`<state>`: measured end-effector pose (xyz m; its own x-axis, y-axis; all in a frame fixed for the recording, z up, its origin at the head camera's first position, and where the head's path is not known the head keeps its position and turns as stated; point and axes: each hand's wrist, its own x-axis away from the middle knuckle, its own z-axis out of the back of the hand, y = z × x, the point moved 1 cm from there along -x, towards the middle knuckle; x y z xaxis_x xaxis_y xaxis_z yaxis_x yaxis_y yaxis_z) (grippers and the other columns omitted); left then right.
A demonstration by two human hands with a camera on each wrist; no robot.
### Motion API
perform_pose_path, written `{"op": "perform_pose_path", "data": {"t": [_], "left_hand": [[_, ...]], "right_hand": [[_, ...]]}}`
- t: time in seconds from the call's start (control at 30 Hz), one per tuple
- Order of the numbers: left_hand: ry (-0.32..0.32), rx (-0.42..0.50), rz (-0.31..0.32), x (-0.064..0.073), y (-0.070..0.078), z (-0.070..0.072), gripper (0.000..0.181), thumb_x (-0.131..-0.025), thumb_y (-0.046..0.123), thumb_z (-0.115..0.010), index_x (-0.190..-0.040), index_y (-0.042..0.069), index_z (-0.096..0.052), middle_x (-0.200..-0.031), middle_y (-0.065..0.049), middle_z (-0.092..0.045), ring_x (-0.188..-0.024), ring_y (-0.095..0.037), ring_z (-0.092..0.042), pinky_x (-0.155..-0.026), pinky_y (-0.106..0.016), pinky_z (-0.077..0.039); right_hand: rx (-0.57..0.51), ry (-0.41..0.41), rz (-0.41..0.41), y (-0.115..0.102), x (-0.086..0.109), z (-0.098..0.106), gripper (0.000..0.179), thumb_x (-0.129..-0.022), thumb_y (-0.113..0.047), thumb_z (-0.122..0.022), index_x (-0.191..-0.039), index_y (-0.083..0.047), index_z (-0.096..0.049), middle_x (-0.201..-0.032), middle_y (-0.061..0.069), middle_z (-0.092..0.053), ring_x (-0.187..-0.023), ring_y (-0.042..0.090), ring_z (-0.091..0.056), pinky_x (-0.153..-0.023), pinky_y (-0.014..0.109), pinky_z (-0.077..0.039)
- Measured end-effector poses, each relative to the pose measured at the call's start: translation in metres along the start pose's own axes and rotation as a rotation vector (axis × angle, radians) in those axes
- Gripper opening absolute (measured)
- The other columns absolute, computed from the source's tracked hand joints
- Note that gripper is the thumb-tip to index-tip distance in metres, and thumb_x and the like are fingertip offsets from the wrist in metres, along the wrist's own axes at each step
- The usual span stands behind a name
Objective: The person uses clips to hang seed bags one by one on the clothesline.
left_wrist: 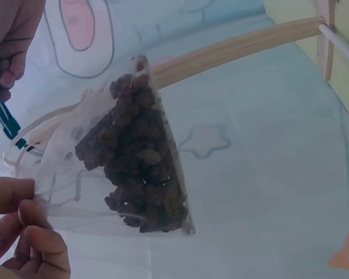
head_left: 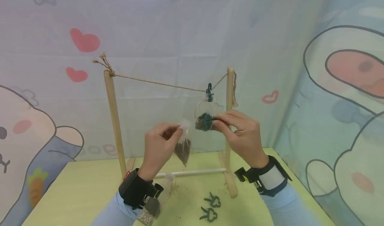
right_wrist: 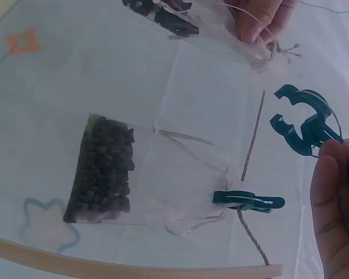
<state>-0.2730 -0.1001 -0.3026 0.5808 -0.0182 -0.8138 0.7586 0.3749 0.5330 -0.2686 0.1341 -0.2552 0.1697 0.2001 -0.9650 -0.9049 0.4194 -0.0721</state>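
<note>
My left hand (head_left: 159, 146) pinches the gathered top of a sheer drawstring bag (left_wrist: 142, 163), which dangles point-down with dark brown chunks inside. To its right, my right hand (head_left: 244, 136) grips a dark green spring clip (right_wrist: 317, 131) by its handles. The clip's curved jaws stand apart with nothing between them. Behind it a second sheer bag (right_wrist: 104, 168) of dark pieces hangs from the twine (head_left: 162, 83), fastened by another green clip (right_wrist: 250, 200). In the head view the right hand's clip overlaps this hanging bag.
Wooden posts stand at left (head_left: 114, 116) and right (head_left: 230, 102), joined low by a white bar (head_left: 198, 172). Two green clips (head_left: 214, 200) lie on the yellow table (head_left: 81, 192). Filled bags (head_left: 147, 216) lie by my left forearm, partly hidden. A printed cloth (head_left: 180, 29) hangs behind.
</note>
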Motion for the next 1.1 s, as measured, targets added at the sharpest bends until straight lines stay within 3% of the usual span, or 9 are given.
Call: {"op": "perform_pose_path", "data": {"t": [0.23,0.4,0.5,0.63,1.1], "left_hand": [[0.113,-0.009,-0.035,-0.027,-0.002,-0.005,0.010,-0.091,0.001,-0.077,-0.100,-0.002,-0.079,-0.084,-0.013,-0.072,-0.064,-0.021,-0.062,-0.058,-0.023,-0.045],[0.174,-0.017,-0.035,-0.037,-0.005,-0.012,0.011,-0.093,0.002,-0.075,-0.101,-0.003,-0.079,-0.087,-0.016,-0.071,-0.068,-0.026,-0.064,-0.061,-0.024,-0.048],[0.200,-0.018,-0.024,-0.043,-0.008,-0.017,0.012,-0.093,0.002,-0.074,-0.102,-0.004,-0.078,-0.088,-0.017,-0.071,-0.070,-0.028,-0.065,-0.063,-0.025,-0.048],[0.216,-0.021,-0.010,-0.048,-0.010,-0.023,0.012,-0.094,0.002,-0.073,-0.103,-0.005,-0.078,-0.089,-0.018,-0.071,-0.071,-0.029,-0.064,-0.064,-0.027,-0.048],[0.233,-0.032,0.086,-0.051,-0.024,-0.037,0.010,-0.095,0.003,-0.072,-0.100,-0.004,-0.078,-0.090,-0.018,-0.071,-0.072,-0.031,-0.065,-0.063,-0.026,-0.048]], "right_hand": [[0.073,-0.008,0.035,0.015,-0.031,-0.007,0.013,-0.083,0.006,-0.082,-0.096,0.004,-0.080,-0.083,0.013,-0.076,-0.068,0.020,-0.069,-0.060,0.025,-0.050],[0.120,-0.017,0.027,0.024,-0.052,-0.012,0.010,-0.087,0.000,-0.081,-0.096,0.004,-0.080,-0.084,0.013,-0.076,-0.068,0.022,-0.070,-0.059,0.025,-0.049],[0.139,-0.022,0.031,0.027,-0.063,-0.015,0.010,-0.088,-0.001,-0.080,-0.097,0.005,-0.080,-0.087,0.015,-0.076,-0.070,0.024,-0.070,-0.058,0.032,-0.052],[0.171,-0.043,0.039,0.031,-0.073,-0.019,0.009,-0.090,-0.002,-0.078,-0.096,0.005,-0.080,-0.089,0.017,-0.076,-0.071,0.027,-0.070,-0.060,0.041,-0.057],[0.263,-0.185,-0.059,0.043,-0.085,-0.032,0.010,-0.092,-0.004,-0.076,-0.095,0.004,-0.080,-0.087,0.017,-0.076,-0.075,0.030,-0.070,-0.064,0.044,-0.056]]}}
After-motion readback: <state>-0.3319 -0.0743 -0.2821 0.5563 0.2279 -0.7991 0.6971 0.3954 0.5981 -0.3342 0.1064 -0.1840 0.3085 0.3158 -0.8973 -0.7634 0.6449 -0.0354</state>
